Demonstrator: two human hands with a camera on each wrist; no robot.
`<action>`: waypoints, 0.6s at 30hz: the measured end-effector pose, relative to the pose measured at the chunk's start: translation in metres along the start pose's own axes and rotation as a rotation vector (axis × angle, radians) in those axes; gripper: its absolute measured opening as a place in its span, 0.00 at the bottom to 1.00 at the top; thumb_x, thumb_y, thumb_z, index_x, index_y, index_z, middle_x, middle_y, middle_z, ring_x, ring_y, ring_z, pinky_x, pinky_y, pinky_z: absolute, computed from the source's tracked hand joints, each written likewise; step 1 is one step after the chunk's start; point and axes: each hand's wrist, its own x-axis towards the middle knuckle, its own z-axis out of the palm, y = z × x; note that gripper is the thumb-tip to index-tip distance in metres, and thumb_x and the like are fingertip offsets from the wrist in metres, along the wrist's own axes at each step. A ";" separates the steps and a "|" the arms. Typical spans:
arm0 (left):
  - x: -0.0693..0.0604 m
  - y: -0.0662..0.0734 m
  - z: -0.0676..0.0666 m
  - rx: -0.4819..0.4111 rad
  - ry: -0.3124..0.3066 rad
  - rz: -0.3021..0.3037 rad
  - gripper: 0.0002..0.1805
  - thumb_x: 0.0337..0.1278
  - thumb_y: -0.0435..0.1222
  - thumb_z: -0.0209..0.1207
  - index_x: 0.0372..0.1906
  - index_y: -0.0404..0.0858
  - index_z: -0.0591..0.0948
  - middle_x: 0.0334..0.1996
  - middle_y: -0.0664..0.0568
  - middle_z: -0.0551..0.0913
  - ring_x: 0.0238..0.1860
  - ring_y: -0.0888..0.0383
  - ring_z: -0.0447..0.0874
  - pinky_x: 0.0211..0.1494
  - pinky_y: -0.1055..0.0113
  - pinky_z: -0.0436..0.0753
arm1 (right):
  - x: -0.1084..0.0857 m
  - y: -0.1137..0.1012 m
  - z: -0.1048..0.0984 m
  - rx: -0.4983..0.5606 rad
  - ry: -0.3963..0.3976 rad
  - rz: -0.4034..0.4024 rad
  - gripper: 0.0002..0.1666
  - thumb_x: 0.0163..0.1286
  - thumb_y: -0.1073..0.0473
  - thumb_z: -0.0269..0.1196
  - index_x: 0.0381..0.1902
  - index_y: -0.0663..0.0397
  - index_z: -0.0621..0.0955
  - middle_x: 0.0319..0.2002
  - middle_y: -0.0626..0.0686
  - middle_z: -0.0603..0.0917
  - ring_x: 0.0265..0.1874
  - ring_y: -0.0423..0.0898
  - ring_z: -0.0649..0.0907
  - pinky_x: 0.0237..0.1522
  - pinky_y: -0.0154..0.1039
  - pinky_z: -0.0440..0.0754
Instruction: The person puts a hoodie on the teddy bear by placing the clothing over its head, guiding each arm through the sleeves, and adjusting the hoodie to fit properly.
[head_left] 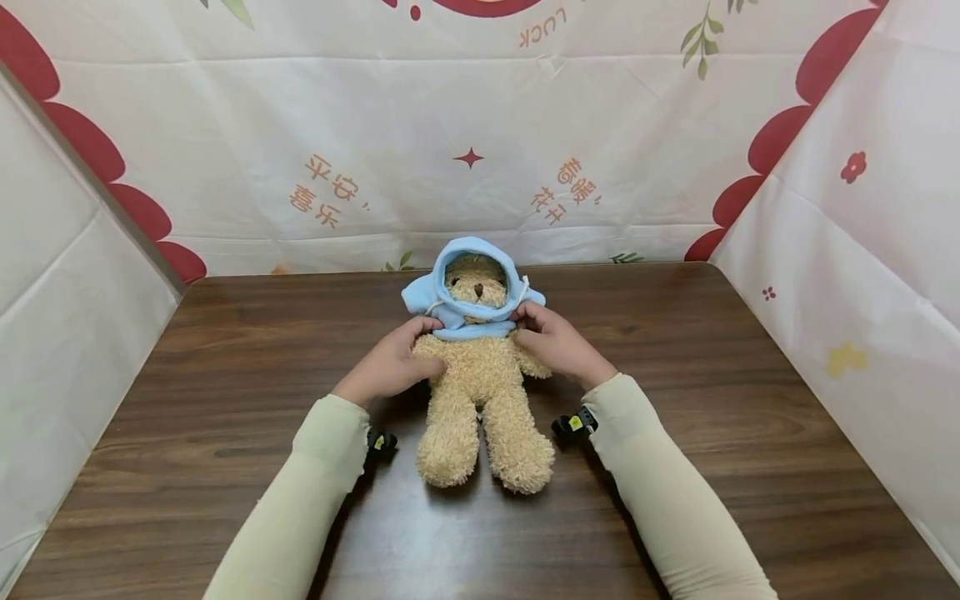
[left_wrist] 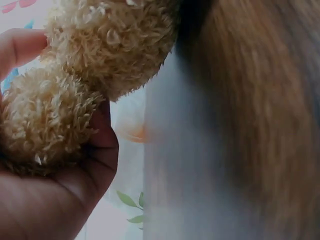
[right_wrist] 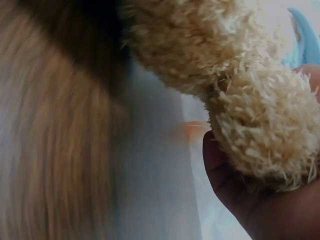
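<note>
A curly tan teddy bear [head_left: 480, 371] lies face up on the brown table with its legs towards me. A light blue hoodie [head_left: 474, 331] is bunched around its head and upper chest, the hood framing the face. My left hand [head_left: 393, 358] holds the bear by its arm [left_wrist: 47, 120], thumb on the torso, fingers at the hoodie's edge. On the other side my right hand [head_left: 558, 340] pinches the hoodie's edge, beside the bear's other arm [right_wrist: 267, 130]. Fur hides some of the fingers in both wrist views.
The wood-grain table [head_left: 225, 433] runs back to a white printed cloth [head_left: 420, 117], and another cloth wall [head_left: 862, 250] stands on the right. Black wrist cameras [head_left: 576, 423] sit under both pale sleeves. White drawstrings [head_left: 523, 289] hang from the hood.
</note>
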 end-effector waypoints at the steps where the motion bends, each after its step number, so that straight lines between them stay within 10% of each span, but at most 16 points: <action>1: -0.001 -0.001 0.000 -0.006 0.010 0.002 0.31 0.56 0.39 0.64 0.66 0.43 0.70 0.66 0.49 0.70 0.66 0.52 0.65 0.66 0.50 0.66 | 0.000 0.000 0.001 0.023 0.005 -0.003 0.05 0.77 0.63 0.51 0.47 0.58 0.72 0.35 0.59 0.70 0.27 0.50 0.66 0.31 0.42 0.67; 9: -0.004 0.003 -0.003 0.049 -0.002 0.015 0.28 0.60 0.43 0.65 0.64 0.43 0.72 0.65 0.50 0.72 0.68 0.52 0.66 0.67 0.51 0.66 | -0.001 0.002 0.004 -0.008 0.059 0.001 0.05 0.76 0.60 0.55 0.45 0.55 0.75 0.38 0.58 0.74 0.32 0.52 0.71 0.34 0.44 0.70; 18: -0.008 0.018 -0.004 0.149 0.010 -0.002 0.24 0.59 0.42 0.61 0.60 0.44 0.74 0.52 0.50 0.79 0.35 0.52 0.75 0.49 0.56 0.72 | -0.003 -0.007 0.006 -0.105 0.085 0.039 0.05 0.74 0.57 0.57 0.44 0.51 0.77 0.46 0.54 0.80 0.36 0.52 0.76 0.34 0.47 0.74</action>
